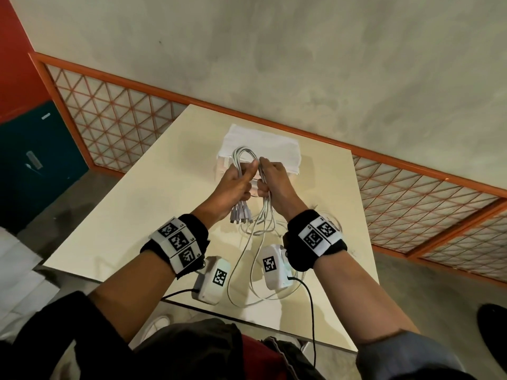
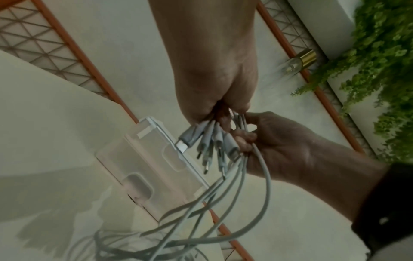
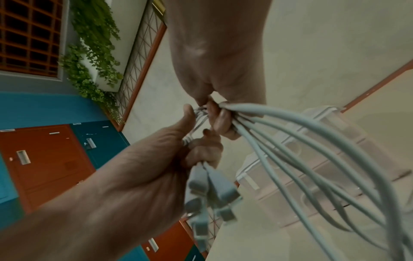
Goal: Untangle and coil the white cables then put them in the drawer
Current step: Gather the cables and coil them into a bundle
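The left hand (image 1: 233, 185) is gripping the white cables (image 1: 244, 157) in a closed grip, with their plugs (image 1: 241, 213) hanging below its fist; about six plugs are showing, though the exact count is hard to tell. The right hand (image 1: 271, 182) is gripping the same bundle just beside it, fingers curled around the strands. Both hands are holding the bundle above the tabletop (image 1: 137, 215), in front of one clear plastic drawer unit (image 2: 147, 169) topped with one folded white cloth (image 1: 263, 148). Loose cable lengths are trailing down onto the tabletop between the two wrists.
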Available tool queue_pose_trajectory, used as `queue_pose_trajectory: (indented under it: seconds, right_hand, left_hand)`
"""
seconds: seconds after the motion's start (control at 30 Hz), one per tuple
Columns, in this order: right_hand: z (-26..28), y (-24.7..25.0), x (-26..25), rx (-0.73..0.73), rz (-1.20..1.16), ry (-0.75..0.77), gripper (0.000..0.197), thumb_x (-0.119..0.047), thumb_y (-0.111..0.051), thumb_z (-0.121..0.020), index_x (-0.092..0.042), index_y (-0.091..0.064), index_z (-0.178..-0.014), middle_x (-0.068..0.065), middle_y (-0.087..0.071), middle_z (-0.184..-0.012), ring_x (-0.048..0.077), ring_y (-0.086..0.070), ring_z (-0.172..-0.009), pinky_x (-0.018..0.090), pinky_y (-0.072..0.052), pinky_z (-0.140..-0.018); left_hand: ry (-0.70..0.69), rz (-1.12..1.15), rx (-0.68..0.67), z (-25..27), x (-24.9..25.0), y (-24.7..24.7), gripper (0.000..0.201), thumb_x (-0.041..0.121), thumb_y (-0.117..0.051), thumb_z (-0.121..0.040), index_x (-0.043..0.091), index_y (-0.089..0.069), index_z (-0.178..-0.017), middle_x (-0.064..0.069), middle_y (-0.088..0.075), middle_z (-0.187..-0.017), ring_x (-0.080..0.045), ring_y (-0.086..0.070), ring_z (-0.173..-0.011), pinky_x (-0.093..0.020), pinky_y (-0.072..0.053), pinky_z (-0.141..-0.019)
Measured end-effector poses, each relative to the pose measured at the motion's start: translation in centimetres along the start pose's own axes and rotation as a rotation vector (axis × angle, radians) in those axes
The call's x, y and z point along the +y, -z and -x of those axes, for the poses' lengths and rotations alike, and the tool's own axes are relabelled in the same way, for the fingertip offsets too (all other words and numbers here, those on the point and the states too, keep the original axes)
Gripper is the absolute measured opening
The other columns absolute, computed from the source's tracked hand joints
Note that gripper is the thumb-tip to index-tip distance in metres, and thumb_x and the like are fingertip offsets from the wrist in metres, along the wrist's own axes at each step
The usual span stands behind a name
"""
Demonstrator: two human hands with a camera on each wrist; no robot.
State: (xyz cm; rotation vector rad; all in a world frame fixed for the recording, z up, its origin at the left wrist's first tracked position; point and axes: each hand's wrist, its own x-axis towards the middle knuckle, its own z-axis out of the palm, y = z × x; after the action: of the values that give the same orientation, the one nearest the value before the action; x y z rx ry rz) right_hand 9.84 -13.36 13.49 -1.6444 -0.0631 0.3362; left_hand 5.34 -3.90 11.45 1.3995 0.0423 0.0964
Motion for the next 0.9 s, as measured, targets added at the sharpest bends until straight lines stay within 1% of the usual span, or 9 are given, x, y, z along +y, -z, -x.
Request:
queue_pose_trajectory:
  seconds: [0.03, 0.1, 0.17, 0.27, 0.43, 0.53, 0.63, 0.8, 0.9]
  right_hand:
    - [-0.1, -0.1, 0.3, 0.001, -0.006, -0.014, 0.044, -0.022, -0.041, -0.095, 0.019, -0.048, -0.081, 0.029, -0.033, -0.074, 0.008, -0.025, -0.036, 0.018, -0.022, -0.039]
    - [-0.2, -0.3, 0.5, 0.015, -0.047, -0.051, 0.031, -0.022, -0.042, -0.097, 0.002, -0.052, -0.079, 0.023, -0.050, -0.082, 0.007, -0.030, -0.033, 0.017, -0.025, -0.036]
    - [-0.2, -0.4, 0.9, 0.039, -0.104, -0.105, 0.027, -0.024, -0.042, -0.098, 0.001, -0.052, -0.100, 0.013, -0.059, -0.088, 0.004, -0.034, -0.030, 0.015, -0.027, -0.033]
    - [-0.6, -0.2, 1.6, 0.066, -0.163, -0.161, 0.042, -0.026, -0.044, -0.097, 0.000, -0.040, -0.129, 0.006, -0.057, -0.081, 0.004, -0.037, -0.028, 0.014, -0.029, -0.031]
    - [0.2, 0.4, 0.6, -0.072, -0.172, -0.148, 0.015, -0.022, -0.038, -0.096, -0.010, -0.046, -0.102, 0.001, -0.047, -0.073, 0.005, -0.036, -0.032, 0.015, -0.028, -0.036]
    - [0.6, 0.3, 0.1, -0.140, -0.092, -0.129, 0.041, -0.042, -0.029, -0.102, -0.009, -0.052, -0.098, 0.003, -0.048, -0.066, 0.008, -0.038, -0.036, 0.018, -0.033, -0.038]
    - [1.5, 0.9, 0.5, -0.280, 0.205, -0.071, 0.060, -0.057, -0.014, -0.098, -0.013, -0.049, -0.077, 0.002, -0.045, -0.058, 0.009, -0.038, -0.037, 0.022, -0.034, -0.045]
    - [2.3, 1.4, 0.8, -0.418, 0.311, 0.050, 0.040, -0.045, -0.034, -0.101, -0.011, -0.047, -0.085, -0.003, -0.035, -0.055, 0.007, -0.028, -0.041, 0.024, -0.028, -0.048]
    - [2.8, 1.0, 0.7, -0.446, 0.326, 0.098, 0.043, -0.050, -0.031, -0.100, -0.013, -0.049, -0.090, -0.004, -0.035, -0.058, 0.009, -0.029, -0.046, 0.022, -0.029, -0.050]
  left_hand:
    - [0.011, 0.005, 0.002, 0.0, -0.2, -0.1, 0.027, 0.038, -0.044, -0.097, 0.023, -0.057, -0.079, 0.003, -0.019, -0.060, -0.007, -0.018, -0.046, -0.016, -0.020, -0.041]
    - [0.019, 0.017, -0.005, -0.1, -0.7, -0.2, 0.031, 0.039, -0.043, -0.097, 0.020, -0.060, -0.078, 0.001, -0.026, -0.058, -0.006, -0.022, -0.046, -0.016, -0.022, -0.041]
    - [0.020, 0.010, -0.025, -0.2, -1.0, -0.4, 0.034, 0.038, -0.042, -0.098, 0.016, -0.062, -0.083, -0.001, -0.042, -0.053, -0.006, -0.037, -0.043, -0.015, -0.025, -0.041]
    - [0.046, -0.002, -0.034, -0.2, -1.1, -0.5, 0.031, 0.034, -0.042, -0.098, 0.013, -0.062, -0.086, 0.006, -0.056, -0.048, -0.005, -0.052, -0.043, -0.013, -0.028, -0.041]
    - [0.041, -0.042, -0.108, -0.5, -0.9, 0.2, 0.023, 0.030, -0.050, -0.095, 0.014, -0.058, -0.080, 0.006, -0.045, -0.050, -0.012, -0.042, -0.051, -0.018, -0.029, -0.046]
    - [-0.004, -0.076, -0.055, -1.0, 0.0, 0.4, 0.031, 0.032, -0.047, -0.097, 0.010, -0.061, -0.080, 0.014, -0.036, -0.043, -0.008, -0.036, -0.045, -0.020, -0.030, -0.046]
    - [-0.013, -0.079, 0.151, -1.7, 0.7, 1.0, 0.029, 0.035, -0.045, -0.098, 0.017, -0.050, -0.076, 0.008, -0.037, -0.053, -0.006, -0.031, -0.044, -0.019, -0.029, -0.045]
    - [0.029, -0.151, 0.330, -2.4, 0.2, 2.1, 0.030, 0.041, -0.038, -0.099, 0.011, -0.036, -0.102, -0.006, -0.042, -0.084, -0.013, -0.043, -0.065, -0.030, -0.040, -0.063]
    - [-0.008, -0.088, 0.330, -2.4, 0.3, 1.8, 0.027, 0.038, -0.036, -0.100, 0.012, -0.037, -0.097, -0.005, -0.045, -0.074, -0.013, -0.050, -0.052, -0.028, -0.044, -0.050]
